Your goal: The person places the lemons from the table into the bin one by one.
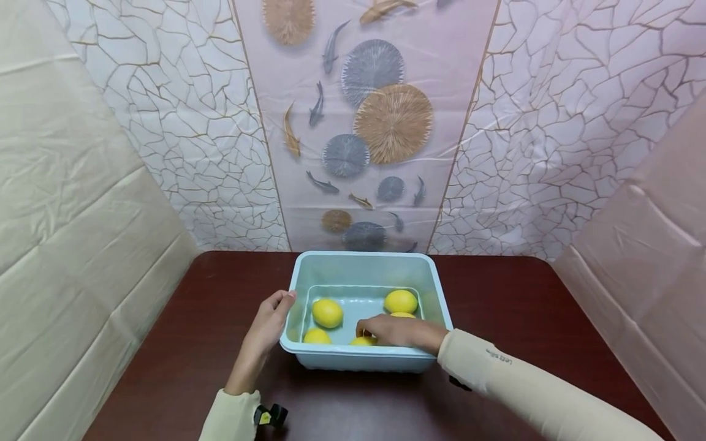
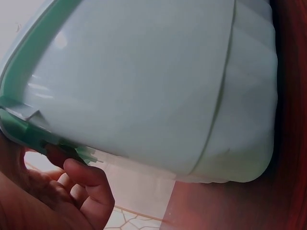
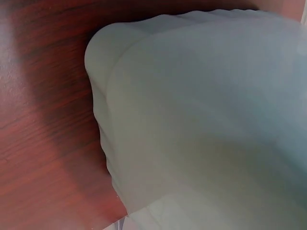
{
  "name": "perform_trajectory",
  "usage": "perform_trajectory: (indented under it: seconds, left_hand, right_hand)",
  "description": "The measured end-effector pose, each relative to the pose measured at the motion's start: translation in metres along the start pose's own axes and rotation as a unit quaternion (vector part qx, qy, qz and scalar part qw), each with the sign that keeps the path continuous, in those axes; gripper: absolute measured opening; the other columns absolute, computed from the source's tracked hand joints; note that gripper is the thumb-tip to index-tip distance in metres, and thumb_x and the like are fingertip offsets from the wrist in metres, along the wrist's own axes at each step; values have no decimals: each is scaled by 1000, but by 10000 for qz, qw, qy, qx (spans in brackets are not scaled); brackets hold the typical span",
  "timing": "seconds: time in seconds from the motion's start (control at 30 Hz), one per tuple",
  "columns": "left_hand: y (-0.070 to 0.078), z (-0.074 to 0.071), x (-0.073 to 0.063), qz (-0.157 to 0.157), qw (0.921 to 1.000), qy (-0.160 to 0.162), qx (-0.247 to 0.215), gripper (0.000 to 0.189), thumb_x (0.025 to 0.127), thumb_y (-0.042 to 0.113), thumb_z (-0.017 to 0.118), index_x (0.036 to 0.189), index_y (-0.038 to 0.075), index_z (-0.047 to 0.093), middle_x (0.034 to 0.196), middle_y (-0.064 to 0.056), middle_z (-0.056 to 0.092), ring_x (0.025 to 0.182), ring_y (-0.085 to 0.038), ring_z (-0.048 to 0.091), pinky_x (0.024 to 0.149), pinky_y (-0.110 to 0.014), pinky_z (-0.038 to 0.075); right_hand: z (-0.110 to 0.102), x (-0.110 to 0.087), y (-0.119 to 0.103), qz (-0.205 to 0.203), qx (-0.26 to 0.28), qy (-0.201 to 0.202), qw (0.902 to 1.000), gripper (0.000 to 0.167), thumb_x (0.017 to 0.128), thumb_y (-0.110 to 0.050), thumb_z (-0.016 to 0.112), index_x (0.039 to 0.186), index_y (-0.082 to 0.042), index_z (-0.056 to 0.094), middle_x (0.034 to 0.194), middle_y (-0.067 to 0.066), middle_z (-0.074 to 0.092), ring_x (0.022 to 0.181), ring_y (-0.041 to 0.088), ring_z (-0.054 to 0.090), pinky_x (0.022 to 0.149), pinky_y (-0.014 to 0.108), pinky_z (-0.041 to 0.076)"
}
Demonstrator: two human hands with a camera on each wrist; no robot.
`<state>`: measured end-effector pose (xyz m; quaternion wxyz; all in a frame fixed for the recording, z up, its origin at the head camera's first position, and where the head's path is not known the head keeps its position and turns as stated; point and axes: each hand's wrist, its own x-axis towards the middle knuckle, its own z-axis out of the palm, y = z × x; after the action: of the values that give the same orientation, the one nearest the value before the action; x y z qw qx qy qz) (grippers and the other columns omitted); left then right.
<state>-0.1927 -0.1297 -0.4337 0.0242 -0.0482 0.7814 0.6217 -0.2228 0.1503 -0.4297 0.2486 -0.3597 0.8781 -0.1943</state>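
A light blue plastic basin (image 1: 364,269) stands on the dark red table and holds several yellow lemons. My left hand (image 1: 269,320) grips its left rim; in the left wrist view the fingers (image 2: 93,184) curl under that rim. Over the front wall my right hand (image 1: 394,331) reaches in, fingers bent down round a lemon (image 1: 362,341) near the front. Beside that hand lie a lemon (image 1: 401,301) at the back right and another partly covered one (image 1: 402,315). On the left are a whole lemon (image 1: 328,313) and one (image 1: 317,336) partly hidden by the front rim.
Dark red wood (image 1: 496,306) spreads around the basin. A patterned sheet (image 1: 353,122) hangs right behind the table, with pale padded walls at the left and right. The right wrist view shows mostly the basin's outer wall (image 3: 192,96) close to the camera.
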Motion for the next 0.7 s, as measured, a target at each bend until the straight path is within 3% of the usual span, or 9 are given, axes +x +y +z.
perform_trajectory:
  seconds: [0.17, 0.2, 0.3, 0.4, 0.43, 0.53, 0.6, 0.7]
  left_hand:
    - [0, -2, 1, -11, 10000, -49, -29, 37, 113, 30, 50, 107, -5, 61, 86, -11, 56, 80, -23, 58, 70, -30, 50]
    - [0, -2, 1, -24, 10000, -50, -29, 37, 113, 30, 50, 107, -5, 61, 86, -11, 57, 79, -23, 59, 70, -31, 50]
    - [0, -2, 1, -59, 10000, -26, -35, 37, 113, 30, 50, 107, -5, 61, 86, -11, 57, 79, -23, 59, 69, -31, 50]
    - [1, -4, 0, -30, 10000, 9, -37, 37, 113, 31, 50, 105, -4, 60, 85, -10, 56, 78, -23, 58, 68, -31, 49]
    - [1, -4, 0, -8, 10000, 2, -39, 37, 113, 31, 50, 104, -4, 60, 84, -10, 55, 77, -22, 58, 68, -31, 49]
    - [-1, -5, 1, 29, 10000, -50, -42, 37, 113, 31, 50, 102, -3, 59, 81, -8, 53, 75, -22, 57, 67, -31, 49]
    - [-2, -4, 2, 49, 9999, -86, -21, 36, 113, 30, 50, 101, -4, 58, 79, -7, 51, 73, -20, 54, 67, -30, 47]
    - [-2, -3, 2, 66, 9999, -78, -17, 36, 113, 30, 50, 100, -3, 58, 78, -4, 49, 72, -19, 51, 66, -29, 45]
  right_hand:
    - [-7, -6, -17, -22, -117, -118, 9999, 28, 96, 7, 61, 121, -6, 67, 114, 8, 70, 103, 20, 64, 98, 37, 53]
    - [0, 0, -6, -160, -230, -106, 9996, 28, 98, 4, 61, 124, -6, 66, 117, 9, 70, 106, 21, 64, 99, 38, 52]
    - [0, -1, -4, -94, -202, -101, 9997, 30, 98, 4, 60, 126, -6, 66, 116, 8, 71, 105, 21, 65, 98, 39, 53]
    - [0, 1, -6, 85, -263, -107, 9996, 31, 98, 4, 61, 126, -9, 67, 113, 6, 71, 104, 21, 65, 97, 38, 53]
    - [-7, -4, -19, 294, -184, -145, 9993, 33, 96, 8, 61, 124, -8, 68, 111, 6, 71, 103, 21, 65, 97, 39, 54]
    - [-2, 1, -9, 364, -333, -202, 9986, 36, 96, 6, 60, 127, -10, 68, 113, 6, 71, 106, 22, 65, 97, 41, 54]
    - [11, 11, 19, 278, -445, -159, 9985, 39, 98, 0, 57, 132, -17, 67, 116, 2, 70, 107, 18, 64, 97, 41, 53]
    - [11, 8, 18, 477, -394, -175, 9979, 38, 99, -3, 60, 132, -19, 67, 114, 0, 70, 105, 16, 63, 97, 41, 53]
